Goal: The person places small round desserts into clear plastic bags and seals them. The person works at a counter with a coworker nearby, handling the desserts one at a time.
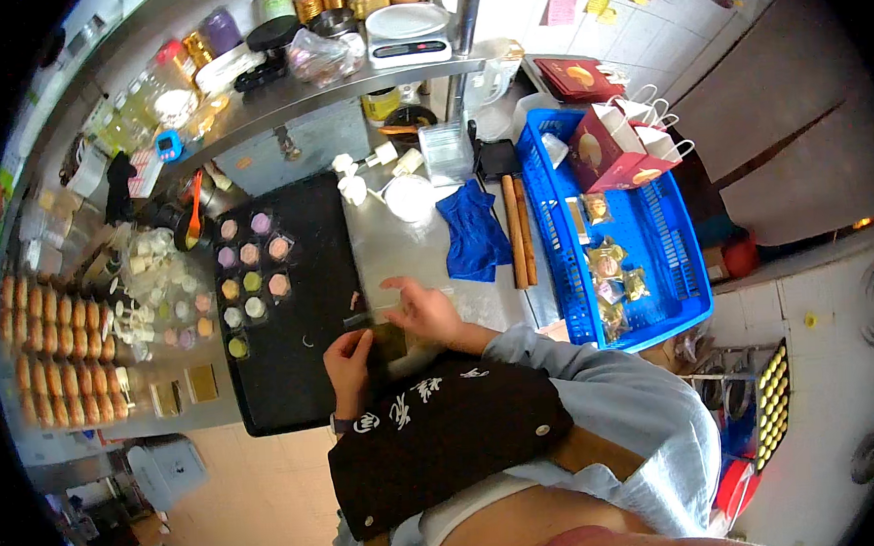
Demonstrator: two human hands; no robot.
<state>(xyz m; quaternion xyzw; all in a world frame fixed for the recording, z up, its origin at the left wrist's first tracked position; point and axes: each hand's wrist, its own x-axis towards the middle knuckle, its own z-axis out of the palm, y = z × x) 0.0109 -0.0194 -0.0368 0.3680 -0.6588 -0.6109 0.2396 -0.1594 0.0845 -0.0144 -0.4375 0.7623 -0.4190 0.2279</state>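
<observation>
My left hand (pixel 349 363) is at the near right edge of a black tray (pixel 303 399), its thumb and fingers pinched together at the edge of a flat gold-coloured packet (pixel 391 341). Beside it, my right hand (pixel 432 314) is over the steel worktop, index finger and thumb spread apart. The packet lies partly in shadow between both hands, so its contents are unclear. Small moulded pastries (pixel 251 254) in pink, purple, green, yellow and white stand in rows on the tray's left part. A small pink scrap (pixel 354 301) rests near my hands.
A blue plastic basket (pixel 692 259) holds red paper bags (pixel 608 149) and wrapped pastries (pixel 605 260). Nearer are wooden rolling pins (pixel 514 232), a blue cloth (pixel 473 230) and white moulds (pixel 352 188). Browned pastries (pixel 54 315) fill the far left. A scale (pixel 408 41) stands on the shelf.
</observation>
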